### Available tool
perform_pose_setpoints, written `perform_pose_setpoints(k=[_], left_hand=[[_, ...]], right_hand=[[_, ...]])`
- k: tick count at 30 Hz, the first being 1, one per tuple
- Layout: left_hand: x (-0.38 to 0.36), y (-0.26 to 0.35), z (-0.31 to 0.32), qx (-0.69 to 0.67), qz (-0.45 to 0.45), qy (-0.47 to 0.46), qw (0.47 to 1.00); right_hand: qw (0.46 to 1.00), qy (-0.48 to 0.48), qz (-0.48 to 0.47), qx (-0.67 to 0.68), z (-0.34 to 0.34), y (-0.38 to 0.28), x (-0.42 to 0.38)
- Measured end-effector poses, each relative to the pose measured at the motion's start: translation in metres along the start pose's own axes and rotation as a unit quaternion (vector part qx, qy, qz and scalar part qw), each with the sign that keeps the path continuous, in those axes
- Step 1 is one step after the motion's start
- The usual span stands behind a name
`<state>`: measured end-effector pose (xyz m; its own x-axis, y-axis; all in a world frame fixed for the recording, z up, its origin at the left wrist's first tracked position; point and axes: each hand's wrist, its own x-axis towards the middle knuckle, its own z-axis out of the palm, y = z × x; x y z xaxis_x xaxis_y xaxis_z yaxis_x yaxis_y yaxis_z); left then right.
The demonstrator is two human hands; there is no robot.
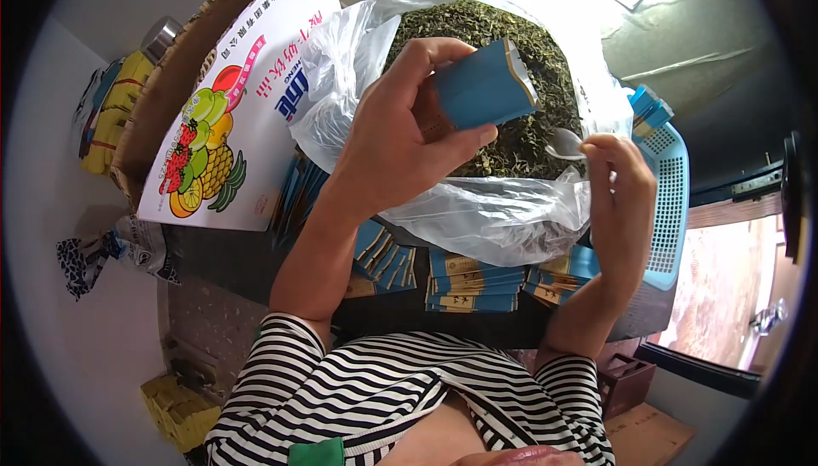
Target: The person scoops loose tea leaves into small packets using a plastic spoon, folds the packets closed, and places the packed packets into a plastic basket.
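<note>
My left hand [400, 125] is closed round a blue packet [486, 87], its open end tipped to the right above the loose dried leaves [477, 27]. Those leaves fill a large clear plastic bag [503, 219] on the table. At the bag's right side, my right hand [622, 181] pinches the handle of a white spoon [564, 144]. The spoon's bowl hangs over the leaves; what lies in it is hard to make out. Several blue and tan packets [473, 281] lie in stacks along the table's near edge, below the bag.
A white printed carton panel [243, 108] stands at the left, with more packets [298, 193] beside it. On the right, a light blue plastic basket [669, 210] holds blue packets [652, 112]. Yellow bundles [119, 112] sit at far left, near a metal lid [160, 37].
</note>
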<state>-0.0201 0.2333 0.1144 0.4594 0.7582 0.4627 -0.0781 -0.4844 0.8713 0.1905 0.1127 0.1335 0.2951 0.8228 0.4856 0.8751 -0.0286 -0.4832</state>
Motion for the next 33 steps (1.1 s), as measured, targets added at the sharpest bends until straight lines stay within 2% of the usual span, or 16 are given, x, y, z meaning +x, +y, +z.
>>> perform_pose_setpoints(k=[5,7,9,11,13,17,20,22,27,33], left_hand=[[0.001,-0.002,-0.001,0.025,0.001,-0.011,1.000],[0.001,-0.003,-0.003,0.055,-0.004,-0.022,0.998],[0.002,-0.005,-0.004,0.064,-0.009,-0.028,0.998],[0.001,-0.005,-0.004,0.069,-0.016,-0.034,0.997],[0.002,-0.002,-0.004,0.080,-0.054,-0.052,0.994],[0.001,-0.008,-0.005,0.076,-0.034,-0.063,0.995],[0.002,-0.006,-0.007,0.108,-0.063,-0.087,0.988],[0.001,-0.010,-0.007,0.126,-0.025,-0.085,0.988],[0.000,-0.007,-0.005,0.162,-0.016,-0.099,0.982],[-0.002,-0.004,0.008,0.155,0.002,-0.109,0.982]], right_hand=[[0.998,-0.018,-0.009,0.063,0.034,0.006,0.011],[0.990,-0.017,0.045,0.133,0.048,0.002,0.012],[0.988,0.001,0.043,0.148,0.056,0.006,0.015],[0.968,0.012,0.082,0.238,0.056,0.012,0.016],[0.963,0.015,0.088,0.255,0.053,0.014,0.017],[0.937,0.024,0.106,0.332,0.043,0.016,0.018],[0.936,0.025,0.093,0.339,0.034,0.020,0.018],[0.932,0.036,0.078,0.352,0.029,0.021,0.018],[0.924,0.053,0.060,0.374,0.015,0.021,0.016],[0.928,-0.007,0.058,0.369,0.012,0.002,0.008]])
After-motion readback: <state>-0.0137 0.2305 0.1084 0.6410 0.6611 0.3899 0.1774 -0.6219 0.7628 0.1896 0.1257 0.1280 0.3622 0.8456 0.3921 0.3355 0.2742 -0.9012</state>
